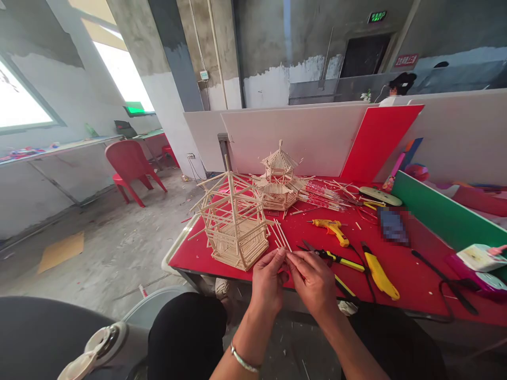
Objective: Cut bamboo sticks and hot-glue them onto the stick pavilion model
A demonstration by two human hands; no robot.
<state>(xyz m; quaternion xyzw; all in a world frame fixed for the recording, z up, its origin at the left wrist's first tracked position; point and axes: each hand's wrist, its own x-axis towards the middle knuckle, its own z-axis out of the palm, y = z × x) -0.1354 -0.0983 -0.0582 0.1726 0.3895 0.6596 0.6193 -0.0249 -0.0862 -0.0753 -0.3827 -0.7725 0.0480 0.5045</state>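
Observation:
My left hand [268, 279] and my right hand [313, 281] meet at the front edge of the red table [400, 274], fingertips pinched together on thin wooden sticks [282, 236] that run up and away from them. Just left of my hands stands an unfinished stick pavilion frame [234, 227]. Behind it sits a finished stick pagoda model [279, 177]. A metal bracelet circles my left wrist.
Right of my hands lie a yellow glue gun [333, 230], pliers with yellow handles [336, 257], a yellow utility knife [379, 272] and a black cord [439, 274]. White, red and green boards stand behind. A red chair [132, 166] is on the floor at left.

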